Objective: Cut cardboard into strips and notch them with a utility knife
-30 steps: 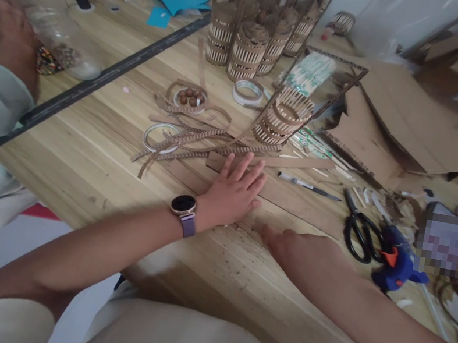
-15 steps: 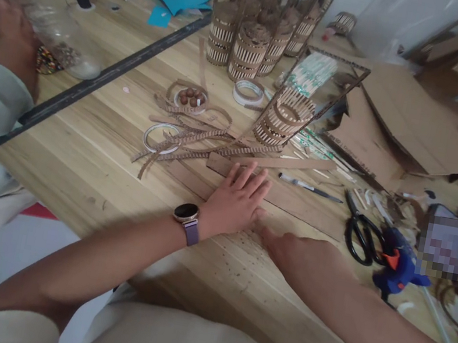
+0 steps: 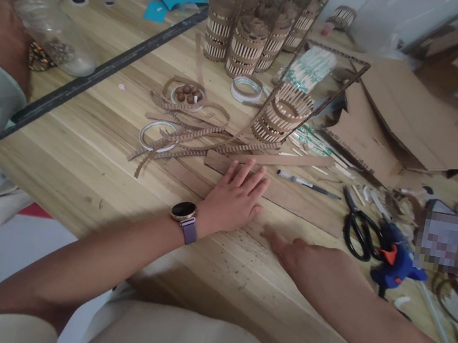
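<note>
My left hand [image 3: 233, 199], with a purple-strapped watch on its wrist, lies flat with fingers spread on brown cardboard strips [image 3: 300, 205]. Just to its right, my right hand [image 3: 300, 255] is low over the table with its fingers curled inward. Whatever it may hold is hidden beneath the hand. Dark crumbs are scattered on the wood below the hands. A pen [image 3: 309, 184] lies beyond the strips. Ridged cardboard strips [image 3: 200, 134] are tangled in front of my left hand, around a tape ring [image 3: 157, 136].
Black scissors [image 3: 360, 230] and a blue glue gun [image 3: 399, 263] lie to the right. Stick-and-cardboard lanterns [image 3: 247, 47] stand at the back, with an unfinished-looking one [image 3: 282, 114] nearer. Flattened cardboard boxes [image 3: 427, 124] fill the back right. Another person's hand [image 3: 4, 22] is at the left.
My right hand has moved a little to the right, away from my left thumb, leaving a gap. My left hand stays flat on the cardboard. The view has shifted slightly.
</note>
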{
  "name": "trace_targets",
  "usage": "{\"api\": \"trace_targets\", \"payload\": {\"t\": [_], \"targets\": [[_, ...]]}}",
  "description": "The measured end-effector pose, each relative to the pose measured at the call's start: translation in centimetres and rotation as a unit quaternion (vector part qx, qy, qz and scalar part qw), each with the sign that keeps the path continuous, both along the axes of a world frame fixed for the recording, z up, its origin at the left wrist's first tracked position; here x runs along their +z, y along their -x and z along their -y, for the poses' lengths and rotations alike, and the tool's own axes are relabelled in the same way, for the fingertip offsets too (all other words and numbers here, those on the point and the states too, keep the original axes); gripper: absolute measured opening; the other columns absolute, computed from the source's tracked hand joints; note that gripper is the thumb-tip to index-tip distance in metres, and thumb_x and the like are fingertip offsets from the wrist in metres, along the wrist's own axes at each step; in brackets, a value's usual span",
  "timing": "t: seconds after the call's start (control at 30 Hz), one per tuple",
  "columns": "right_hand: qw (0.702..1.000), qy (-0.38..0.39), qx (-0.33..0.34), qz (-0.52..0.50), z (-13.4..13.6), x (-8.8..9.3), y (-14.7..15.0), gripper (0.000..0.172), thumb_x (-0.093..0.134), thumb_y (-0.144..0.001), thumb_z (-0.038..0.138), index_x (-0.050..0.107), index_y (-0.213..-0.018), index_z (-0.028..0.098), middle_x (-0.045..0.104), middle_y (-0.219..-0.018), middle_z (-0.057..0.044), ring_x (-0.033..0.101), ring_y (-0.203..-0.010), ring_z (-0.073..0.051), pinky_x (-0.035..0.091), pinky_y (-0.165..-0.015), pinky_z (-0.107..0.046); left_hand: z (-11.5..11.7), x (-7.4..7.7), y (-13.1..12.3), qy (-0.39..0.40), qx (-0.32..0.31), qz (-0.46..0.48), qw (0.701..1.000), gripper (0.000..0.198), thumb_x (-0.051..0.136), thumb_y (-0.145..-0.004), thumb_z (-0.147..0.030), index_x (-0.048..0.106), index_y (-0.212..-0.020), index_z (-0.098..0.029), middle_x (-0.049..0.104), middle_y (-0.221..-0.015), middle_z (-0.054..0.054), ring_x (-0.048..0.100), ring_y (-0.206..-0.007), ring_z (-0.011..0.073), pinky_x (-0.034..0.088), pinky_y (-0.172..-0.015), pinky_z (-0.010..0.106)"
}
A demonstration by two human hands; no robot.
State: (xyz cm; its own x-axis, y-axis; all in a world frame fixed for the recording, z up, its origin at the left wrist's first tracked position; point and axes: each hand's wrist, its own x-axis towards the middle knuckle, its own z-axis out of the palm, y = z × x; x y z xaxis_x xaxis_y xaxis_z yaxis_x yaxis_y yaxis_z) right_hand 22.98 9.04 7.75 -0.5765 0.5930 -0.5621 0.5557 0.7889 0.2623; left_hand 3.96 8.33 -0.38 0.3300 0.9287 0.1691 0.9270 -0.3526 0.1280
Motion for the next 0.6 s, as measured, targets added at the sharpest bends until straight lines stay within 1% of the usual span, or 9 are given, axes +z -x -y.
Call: {"api": "trace_targets", "payload": {"t": [0.1,0.23,0.33,0.47,0.53,0.6], "targets": [[1.0,0.005,0.004,-0.014,0.0,-0.2,-0.6,0.061,0.045,-0.079,-0.005,0.059,-0.13,0.026,0.072,-0.073,-0.005,0.071,-0.06,-0.023,0.032,-0.042,-0.024,0.0,-0.1,0.0,-0.008,0.001,0.004,1.0,0.059,0.043,-0.101,-0.042,0.042,-0.148,-0.008,0.033,-0.16,0.017,0.019,-0.15,0.0403,0.019,-0.12,0.06],[1.0,0.013,-0.006,0.027,-0.1,0.1,-0.8,0.069,0.045,-0.079,-0.008,0.054,-0.137,0.028,0.075,-0.079,-0.006,0.074,-0.066,-0.025,0.03,-0.042,-0.022,0.0,-0.1,0.1,-0.01,0.002,0.008,1.0,0.058,0.043,-0.101,-0.042,0.043,-0.148,-0.008,0.033,-0.16,0.017,0.019,-0.15,0.0403,0.019,-0.12,0.059],[0.999,0.006,-0.005,0.041,-0.1,0.2,-1.2,0.071,0.044,-0.079,-0.009,0.053,-0.139,0.028,0.075,-0.078,-0.005,0.073,-0.064,-0.022,0.026,-0.04,-0.021,0.0,0.0,0.0,-0.009,0.002,0.008,1.0,0.057,0.042,-0.101,-0.042,0.043,-0.148,-0.008,0.033,-0.16,0.017,0.02,-0.15,0.0401,0.019,-0.12,0.06],[0.998,-0.025,0.02,0.045,0.2,-0.3,-2.4,0.065,0.043,-0.082,-0.006,0.056,-0.135,0.029,0.073,-0.073,-0.004,0.07,-0.057,-0.019,0.018,-0.039,-0.023,0.0,0.2,0.0,-0.003,0.0,0.013,1.0,0.056,0.045,-0.101,-0.04,0.045,-0.147,-0.008,0.033,-0.16,0.017,0.02,-0.15,0.0399,0.02,-0.119,0.06],[0.998,-0.039,0.024,0.03,0.3,-0.5,-2.9,0.064,0.044,-0.082,-0.005,0.056,-0.134,0.029,0.072,-0.071,-0.004,0.067,-0.053,-0.017,0.017,-0.039,-0.023,0.0,0.2,0.0,-0.001,-0.001,0.016,1.0,0.056,0.045,-0.1,-0.04,0.045,-0.146,-0.008,0.034,-0.159,0.017,0.02,-0.15,0.0401,0.02,-0.119,0.06],[0.999,-0.036,0.022,0.031,0.3,-0.4,-3.0,0.064,0.044,-0.081,-0.004,0.055,-0.135,0.029,0.072,-0.072,-0.004,0.066,-0.051,-0.016,0.016,-0.039,-0.023,0.0,0.3,0.1,0.0,-0.001,0.016,1.0,0.056,0.045,-0.101,-0.04,0.045,-0.147,-0.008,0.034,-0.16,0.017,0.02,-0.15,0.0405,0.02,-0.12,0.06]]}}
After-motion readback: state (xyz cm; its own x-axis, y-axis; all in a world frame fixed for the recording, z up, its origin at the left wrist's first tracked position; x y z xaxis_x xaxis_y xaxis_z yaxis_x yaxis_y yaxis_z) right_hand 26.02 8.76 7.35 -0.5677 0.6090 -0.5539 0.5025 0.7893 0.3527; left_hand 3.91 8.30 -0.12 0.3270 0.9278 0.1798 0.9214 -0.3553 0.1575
